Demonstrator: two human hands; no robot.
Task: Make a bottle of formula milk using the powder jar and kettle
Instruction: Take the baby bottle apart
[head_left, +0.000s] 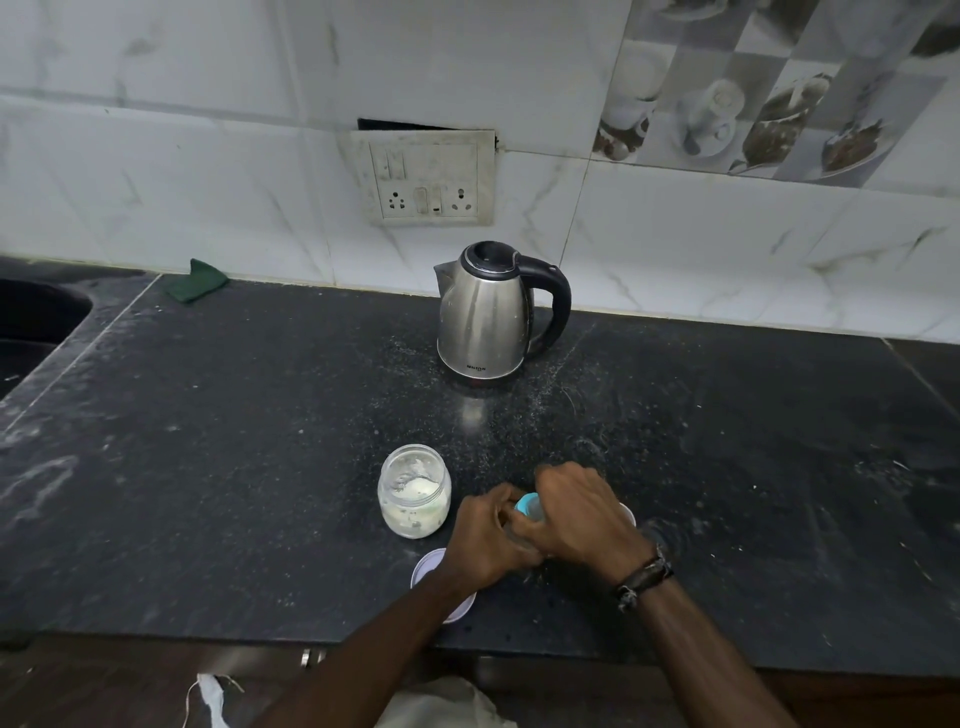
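Observation:
A steel kettle with a black handle stands at the back of the dark counter, lid down. A clear powder jar stands open, with white powder in its bottom. Its pale lid lies flat beside it, partly under my left wrist. Both hands meet over a small bottle with a blue top, mostly hidden. My left hand grips the bottle's body from the left. My right hand curls over its top from the right.
A sink is cut into the counter at the far left. A green cloth leans against the tiled wall. A socket plate is above the kettle. A white rim shows behind my right hand.

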